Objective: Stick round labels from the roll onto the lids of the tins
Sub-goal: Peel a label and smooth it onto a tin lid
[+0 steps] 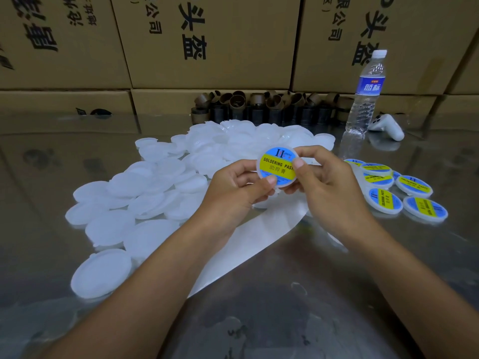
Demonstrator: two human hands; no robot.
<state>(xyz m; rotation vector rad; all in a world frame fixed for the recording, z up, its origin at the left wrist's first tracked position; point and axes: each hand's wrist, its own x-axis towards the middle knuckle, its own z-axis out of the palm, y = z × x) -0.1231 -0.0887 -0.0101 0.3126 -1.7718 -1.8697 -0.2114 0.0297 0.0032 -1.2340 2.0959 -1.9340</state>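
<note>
Both hands hold one white lid [277, 167] above the table's middle, its blue and yellow round label facing me. My left hand [238, 186] grips its lower left edge, thumb on the label's bottom. My right hand [321, 177] pinches its right edge, thumb pressed on the label. A large heap of plain white lids [145, 187] spreads to the left and behind. Several labelled lids [396, 187] lie to the right. A strip of white backing paper [248, 239] runs under my forearms; the roll itself is hidden.
A water bottle [366, 92] stands at the back right beside a white controller-like device [388, 126]. Several brown cardboard cores [261, 106] are stacked at the back. Cardboard boxes [207, 42] wall off the far side. The table surface [285, 307] is shiny metal.
</note>
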